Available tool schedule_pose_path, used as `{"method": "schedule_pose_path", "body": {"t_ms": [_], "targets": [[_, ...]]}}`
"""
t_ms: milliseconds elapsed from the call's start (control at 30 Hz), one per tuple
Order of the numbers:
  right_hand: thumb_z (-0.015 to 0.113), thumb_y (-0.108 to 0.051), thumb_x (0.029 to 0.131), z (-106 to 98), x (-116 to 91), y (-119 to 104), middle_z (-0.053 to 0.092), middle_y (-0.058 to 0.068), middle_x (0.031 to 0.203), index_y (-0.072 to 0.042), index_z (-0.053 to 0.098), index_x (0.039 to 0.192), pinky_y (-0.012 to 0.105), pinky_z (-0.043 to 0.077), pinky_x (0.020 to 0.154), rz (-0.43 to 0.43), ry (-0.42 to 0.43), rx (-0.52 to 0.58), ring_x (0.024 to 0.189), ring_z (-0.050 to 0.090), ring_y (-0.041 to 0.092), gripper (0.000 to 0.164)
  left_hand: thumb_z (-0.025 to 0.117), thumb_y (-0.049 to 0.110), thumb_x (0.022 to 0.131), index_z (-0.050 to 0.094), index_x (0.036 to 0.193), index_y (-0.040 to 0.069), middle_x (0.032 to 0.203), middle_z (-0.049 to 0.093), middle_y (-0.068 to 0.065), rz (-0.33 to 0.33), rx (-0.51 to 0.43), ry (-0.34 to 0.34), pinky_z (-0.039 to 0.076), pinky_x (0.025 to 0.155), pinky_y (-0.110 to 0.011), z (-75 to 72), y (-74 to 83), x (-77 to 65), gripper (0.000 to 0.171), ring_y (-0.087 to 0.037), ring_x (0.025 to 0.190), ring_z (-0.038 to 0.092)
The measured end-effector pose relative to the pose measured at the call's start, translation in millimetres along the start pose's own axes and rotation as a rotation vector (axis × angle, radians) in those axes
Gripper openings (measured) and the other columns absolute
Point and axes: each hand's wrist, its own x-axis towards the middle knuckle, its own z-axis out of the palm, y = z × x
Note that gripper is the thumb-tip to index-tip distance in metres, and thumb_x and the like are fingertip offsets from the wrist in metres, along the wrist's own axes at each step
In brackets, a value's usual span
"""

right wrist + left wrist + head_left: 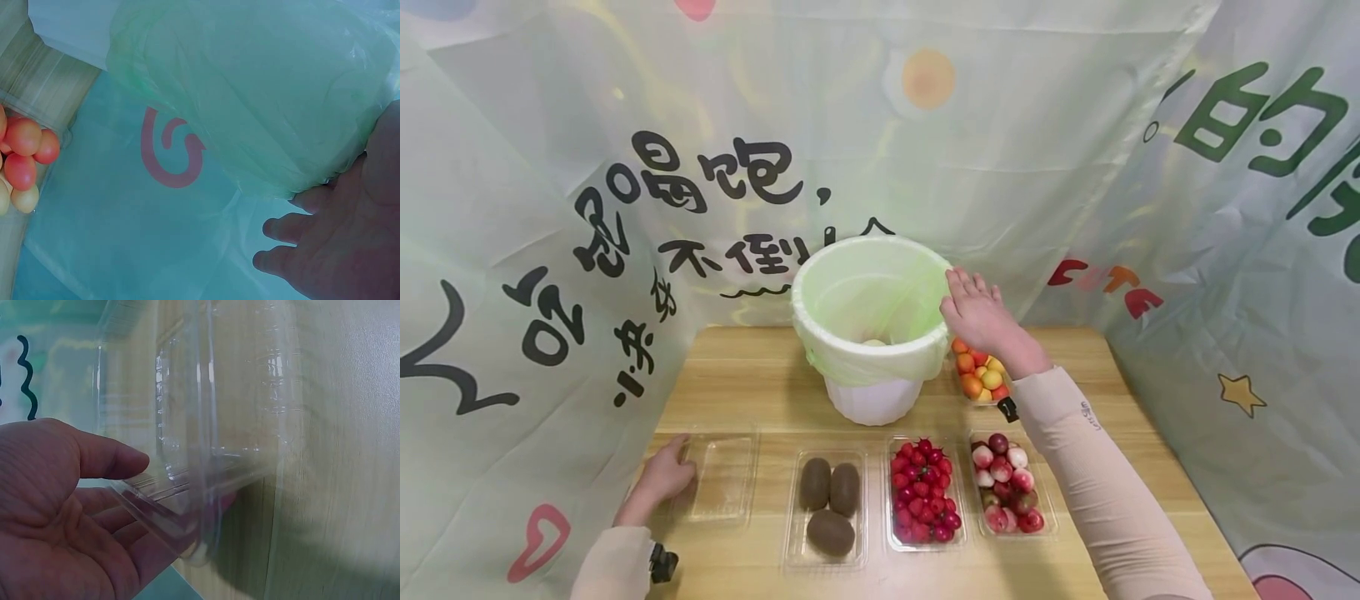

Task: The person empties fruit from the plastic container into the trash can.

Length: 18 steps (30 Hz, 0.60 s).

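Note:
At the table's left side, my left hand grips the side of a clear plastic box. In the left wrist view the thumb lies on one side of its wall and the fingers on the other. No fruit shows inside this box. My right hand is at the right rim of a white bin, its fingers extended. A pale green plastic bag lines the bin and folds over the rim. Something pale lies at the bin's bottom.
Along the front of the wooden table stand clear boxes of kiwis, small red fruits and round pink-and-dark fruits. A box of orange and yellow fruits sits behind, partly under the right arm. Printed cloth walls the table.

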Motion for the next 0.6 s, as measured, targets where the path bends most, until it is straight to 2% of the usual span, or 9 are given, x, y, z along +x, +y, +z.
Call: {"method": "schedule_pose_path", "body": {"t_ms": [100, 200, 300, 367, 400, 433, 500, 567, 600], "targets": [[0.014, -0.04, 0.11, 0.4, 0.2, 0.6, 0.0, 0.018, 0.178, -0.005, 0.003, 0.169, 0.068, -0.004, 0.129, -0.001, 0.0, 0.0, 0.163, -0.003, 0.048, 0.07, 0.052, 0.007, 0.095, 0.028, 0.153, -0.02, 0.103, 0.065, -0.035, 0.012, 0.048, 0.002, 0.052, 0.07, -0.041, -2.3, -1.4, -0.5, 0.069, -0.028, 0.072, 0.058], [0.014, -0.039, 0.11, 0.5, 0.0, 0.0, 0.002, 0.02, 0.178, -0.004, 0.004, 0.169, 0.069, -0.003, 0.129, -0.005, 0.005, -0.002, 0.163, -0.001, 0.049, 0.07, 0.055, 0.011, 0.096, 0.029, 0.152, -0.021, 0.137, 0.052, -0.048, 0.022, 0.092, 0.002, 0.056, 0.087, -0.056, -5.8, -2.2, -2.0, 0.07, -0.045, 0.095, 0.063], [0.014, -0.039, 0.11, 0.2, -0.1, -0.5, 0.003, 0.02, 0.177, -0.004, 0.005, 0.169, 0.069, -0.002, 0.129, -0.007, 0.007, -0.004, 0.163, 0.0, 0.049, 0.069, 0.054, 0.014, 0.099, 0.026, 0.153, -0.023, 0.147, 0.041, -0.05, 0.023, 0.102, 0.005, 0.049, 0.102, -0.069, -10.7, 0.6, -4.7, 0.071, -0.062, 0.12, 0.055], [0.014, -0.039, 0.11, 0.0, 0.0, -0.5, 0.003, 0.02, 0.177, -0.004, 0.005, 0.169, 0.069, -0.002, 0.129, -0.008, 0.007, -0.004, 0.163, 0.0, 0.049, 0.069, 0.054, 0.015, 0.1, 0.025, 0.153, -0.023, 0.148, 0.038, -0.05, 0.026, 0.096, 0.015, 0.045, 0.106, -0.072, -14.6, 6.0, -7.0, 0.071, -0.065, 0.128, 0.049], [0.015, -0.039, 0.11, 0.0, 0.1, -0.3, 0.003, 0.02, 0.177, -0.003, 0.005, 0.169, 0.069, -0.002, 0.129, -0.009, 0.008, -0.005, 0.163, 0.0, 0.049, 0.069, 0.053, 0.015, 0.101, 0.026, 0.152, -0.023, 0.148, 0.039, -0.05, 0.032, 0.1, 0.024, 0.045, 0.106, -0.071, -16.6, 9.7, -8.4, 0.07, -0.064, 0.128, 0.05], [0.015, -0.039, 0.11, 0.0, 0.2, -0.2, 0.003, 0.02, 0.177, -0.003, 0.005, 0.169, 0.069, -0.002, 0.129, -0.009, 0.008, -0.005, 0.163, 0.0, 0.049, 0.069, 0.053, 0.015, 0.101, 0.027, 0.152, -0.023, 0.146, 0.042, -0.05, 0.039, 0.103, 0.039, 0.049, 0.103, -0.068, -18.3, 14.5, -9.9, 0.069, -0.06, 0.12, 0.056], [0.015, -0.038, 0.11, 0.2, 0.5, 0.0, 0.003, 0.02, 0.178, -0.003, 0.005, 0.169, 0.069, -0.002, 0.129, -0.009, 0.007, -0.003, 0.163, 0.001, 0.049, 0.069, 0.054, 0.015, 0.1, 0.031, 0.151, -0.022, 0.124, 0.059, -0.046, 0.047, 0.108, 0.071, 0.055, 0.087, -0.058, -20.8, 25.8, -13.4, 0.067, -0.047, 0.095, 0.063], [0.015, -0.038, 0.11, 0.3, 0.5, 0.1, 0.003, 0.02, 0.177, -0.003, 0.005, 0.169, 0.069, -0.002, 0.129, -0.01, 0.007, -0.002, 0.163, 0.001, 0.049, 0.069, 0.055, 0.014, 0.098, 0.036, 0.15, -0.019, 0.099, 0.067, -0.033, 0.063, 0.114, 0.11, 0.051, 0.071, -0.045, -21.5, 39.6, -18.1, 0.064, -0.03, 0.075, 0.059], [0.015, -0.038, 0.11, 0.2, 0.4, -0.2, 0.003, 0.02, 0.177, -0.003, 0.005, 0.169, 0.069, -0.002, 0.129, -0.01, 0.008, -0.001, 0.163, 0.001, 0.049, 0.069, 0.056, 0.014, 0.097, 0.039, 0.149, -0.018, 0.092, 0.068, -0.025, 0.075, 0.112, 0.13, 0.048, 0.066, -0.04, -20.9, 46.7, -20.8, 0.063, -0.024, 0.071, 0.058]]}}
